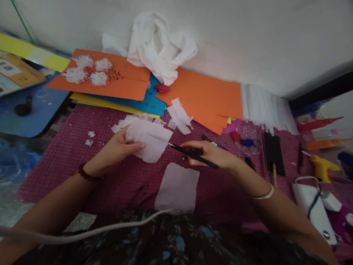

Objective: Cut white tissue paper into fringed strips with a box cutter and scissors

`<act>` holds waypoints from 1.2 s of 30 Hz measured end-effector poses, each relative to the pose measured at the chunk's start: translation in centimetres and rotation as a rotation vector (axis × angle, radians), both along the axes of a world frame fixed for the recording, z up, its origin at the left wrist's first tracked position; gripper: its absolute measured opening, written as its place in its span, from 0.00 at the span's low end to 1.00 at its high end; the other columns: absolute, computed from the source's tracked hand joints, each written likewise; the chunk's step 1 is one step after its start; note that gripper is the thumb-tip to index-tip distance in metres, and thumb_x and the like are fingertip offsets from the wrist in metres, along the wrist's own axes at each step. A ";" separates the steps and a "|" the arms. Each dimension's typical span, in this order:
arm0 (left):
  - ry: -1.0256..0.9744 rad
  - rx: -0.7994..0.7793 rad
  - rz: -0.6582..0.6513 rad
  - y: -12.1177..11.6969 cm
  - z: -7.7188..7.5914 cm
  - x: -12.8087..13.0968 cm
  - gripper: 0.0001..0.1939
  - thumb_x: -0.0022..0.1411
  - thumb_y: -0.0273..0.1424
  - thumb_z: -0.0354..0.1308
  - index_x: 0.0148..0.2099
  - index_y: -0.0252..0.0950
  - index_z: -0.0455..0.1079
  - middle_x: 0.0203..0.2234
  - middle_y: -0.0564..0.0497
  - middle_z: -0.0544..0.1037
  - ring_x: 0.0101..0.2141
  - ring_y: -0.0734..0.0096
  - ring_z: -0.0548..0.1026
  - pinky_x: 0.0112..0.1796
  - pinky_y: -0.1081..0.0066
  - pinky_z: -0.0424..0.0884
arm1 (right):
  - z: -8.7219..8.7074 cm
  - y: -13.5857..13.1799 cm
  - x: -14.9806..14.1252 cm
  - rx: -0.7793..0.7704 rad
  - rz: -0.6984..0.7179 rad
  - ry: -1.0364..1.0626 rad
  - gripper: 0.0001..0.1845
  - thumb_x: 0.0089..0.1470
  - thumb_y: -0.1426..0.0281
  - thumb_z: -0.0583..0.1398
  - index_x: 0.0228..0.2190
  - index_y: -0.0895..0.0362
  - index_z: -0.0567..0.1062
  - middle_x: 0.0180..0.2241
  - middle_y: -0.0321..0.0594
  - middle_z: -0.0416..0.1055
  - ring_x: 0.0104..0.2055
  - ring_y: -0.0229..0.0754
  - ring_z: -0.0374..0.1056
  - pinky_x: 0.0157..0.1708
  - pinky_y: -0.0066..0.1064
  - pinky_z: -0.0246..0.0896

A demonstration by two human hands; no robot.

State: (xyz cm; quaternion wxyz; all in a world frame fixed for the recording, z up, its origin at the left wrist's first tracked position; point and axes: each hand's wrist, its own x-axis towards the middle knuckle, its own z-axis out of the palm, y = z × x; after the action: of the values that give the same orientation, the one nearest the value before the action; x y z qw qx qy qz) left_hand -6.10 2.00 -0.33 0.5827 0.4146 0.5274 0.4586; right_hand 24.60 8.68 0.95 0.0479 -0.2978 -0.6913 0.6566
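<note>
My left hand pinches a piece of pale tissue paper at its left side, thumb on top. In my right hand is a slim black tool with a thin metal tip; its exact kind is unclear. That tip meets the paper's right edge, where a thin dark line runs inward; I cannot tell if it is a cut or a crease. Nearer my body, a squarish sheet of tissue paper lies flat. Torn paper scraps rest just beyond my hands.
Crumpled white tissue sits by the wall on orange card sheets. At left, an orange card bears white fluffy flowers. A yellow glue gun and a white power strip stand right. A pale cable crosses before me.
</note>
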 end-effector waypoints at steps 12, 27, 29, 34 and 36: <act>0.036 0.028 -0.047 0.1 -0.5 -0.4 0.30 0.49 0.33 0.75 0.54 0.35 0.74 0.44 0.47 0.82 0.39 0.66 0.78 0.40 0.69 0.76 | -0.5 0.0 0.5 0.025 0.127 0.038 0.36 0.59 0.51 0.65 0.59 0.62 0.67 0.39 0.40 0.70 0.36 0.37 0.63 0.34 0.29 0.61; 0.050 -0.049 -0.201 -0.4 -0.6 0.9 0.30 0.48 0.33 0.74 0.54 0.35 0.74 0.45 0.45 0.83 0.45 0.59 0.79 0.47 0.62 0.76 | -0.5 -0.1 -1.5 0.032 0.158 0.004 0.34 0.58 0.54 0.66 0.58 0.61 0.68 0.44 0.45 0.73 0.41 0.40 0.67 0.39 0.31 0.63; 0.021 -0.060 -0.219 -0.4 -0.8 1.0 0.30 0.47 0.32 0.74 0.53 0.35 0.74 0.43 0.47 0.83 0.42 0.62 0.79 0.45 0.64 0.77 | -0.4 -0.1 -1.4 0.008 0.159 0.013 0.34 0.58 0.55 0.66 0.59 0.61 0.68 0.44 0.45 0.73 0.41 0.40 0.67 0.38 0.30 0.62; -0.092 -0.065 -0.198 -0.4 -0.5 0.7 0.26 0.48 0.31 0.74 0.50 0.36 0.74 0.40 0.48 0.83 0.37 0.67 0.79 0.39 0.69 0.76 | -0.3 0.0 0.1 0.032 0.163 0.016 0.35 0.59 0.54 0.65 0.59 0.62 0.67 0.44 0.46 0.72 0.40 0.40 0.66 0.38 0.31 0.62; -0.103 -0.041 -0.164 -0.4 -0.2 0.6 0.27 0.49 0.30 0.74 0.52 0.36 0.74 0.42 0.48 0.83 0.37 0.66 0.79 0.38 0.70 0.76 | -0.4 0.0 1.0 0.050 0.161 0.002 0.34 0.60 0.55 0.65 0.60 0.62 0.67 0.44 0.45 0.72 0.39 0.39 0.65 0.37 0.31 0.62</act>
State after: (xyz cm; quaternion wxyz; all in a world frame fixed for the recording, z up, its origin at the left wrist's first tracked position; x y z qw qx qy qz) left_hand -5.52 1.59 -0.56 0.6530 0.4203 0.4702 0.4193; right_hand 25.64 8.66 0.55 0.0032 -0.2395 -0.7291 0.6411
